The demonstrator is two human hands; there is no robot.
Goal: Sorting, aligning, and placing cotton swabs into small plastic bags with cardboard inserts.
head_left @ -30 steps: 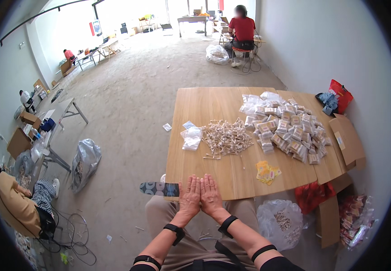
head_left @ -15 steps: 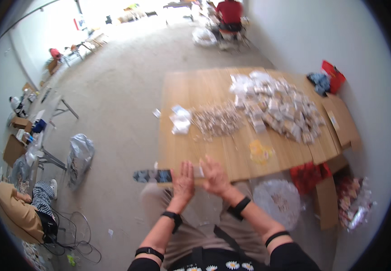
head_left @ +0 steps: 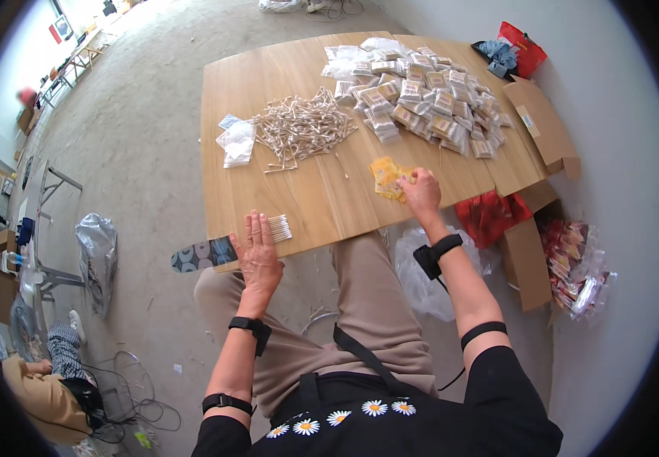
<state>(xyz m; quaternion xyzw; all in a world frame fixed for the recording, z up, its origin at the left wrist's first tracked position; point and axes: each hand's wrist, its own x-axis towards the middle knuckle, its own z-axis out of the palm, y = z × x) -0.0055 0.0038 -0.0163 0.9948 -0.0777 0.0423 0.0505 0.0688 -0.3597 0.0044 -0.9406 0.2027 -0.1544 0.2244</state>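
Observation:
My left hand (head_left: pixel 259 255) lies flat at the table's near edge, its fingers stretched out. Beside its fingertips is a small, even row of cotton swabs (head_left: pixel 279 228), partly under the hand. A flat dark strip with a pattern of circles (head_left: pixel 196 256) sticks out from the hand's left side, past the table corner. Over a small spread of yellow paper cards (head_left: pixel 384 174), my right hand (head_left: pixel 423 196) has its thumb and fingers pinched on a card. Farther off lies a loose heap of cotton swabs (head_left: pixel 306 126), with clear plastic bags (head_left: pixel 236 143) to its left.
Many filled packs of swabs (head_left: pixel 440 103) are heaped on the wooden table (head_left: pixel 329 202) at the far right. Beyond the right edge stand an open cardboard box (head_left: pixel 540 126) and a red bag (head_left: pixel 523 49). A clear plastic bag (head_left: pixel 421 278) sits below the table. Another person (head_left: pixel 44 392) is at the lower left.
My right hand has left the place beside my left hand and moved right and away, onto the yellow cards. The row of swabs is now uncovered. The view has tilted downward.

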